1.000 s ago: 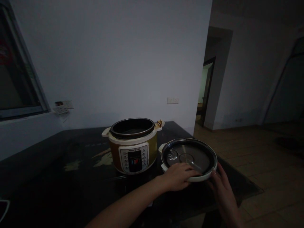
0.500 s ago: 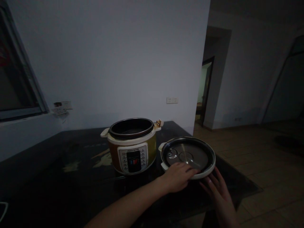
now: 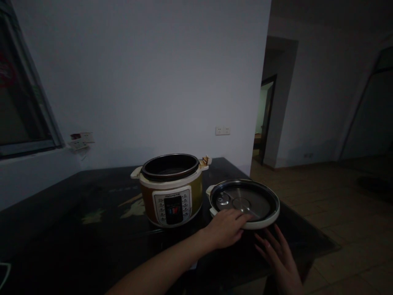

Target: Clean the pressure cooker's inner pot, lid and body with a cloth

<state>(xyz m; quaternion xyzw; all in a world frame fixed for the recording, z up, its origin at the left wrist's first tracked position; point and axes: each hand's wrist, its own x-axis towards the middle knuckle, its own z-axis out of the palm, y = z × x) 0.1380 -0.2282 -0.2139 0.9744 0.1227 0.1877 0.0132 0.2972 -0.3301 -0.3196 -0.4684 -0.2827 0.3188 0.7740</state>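
Observation:
An electric pressure cooker (image 3: 147,205) stands without its lid on the dark table, its dark inner pot (image 3: 170,162) showing at the top. To its right is the round lid (image 3: 259,205), underside up, with a metal inner plate, a dark seal and a pale rim. My left hand (image 3: 227,228) grips the near edge of the lid, its fingers over the rim. Below the lid's near right edge, my right hand (image 3: 279,256) has its fingers spread and holds nothing. A small gap seems to separate it from the lid.
The dark table (image 3: 101,250) ends at the right, beyond the lid, with tiled floor (image 3: 344,213) past it. A wall with a socket plate (image 3: 222,130) rises behind. Another set of sockets (image 3: 82,140) is at the left, near a window (image 3: 21,90).
The lid has come down flatter at its near right edge. My right hand has drawn down away from the lid's rim. My left hand stays on the near edge.

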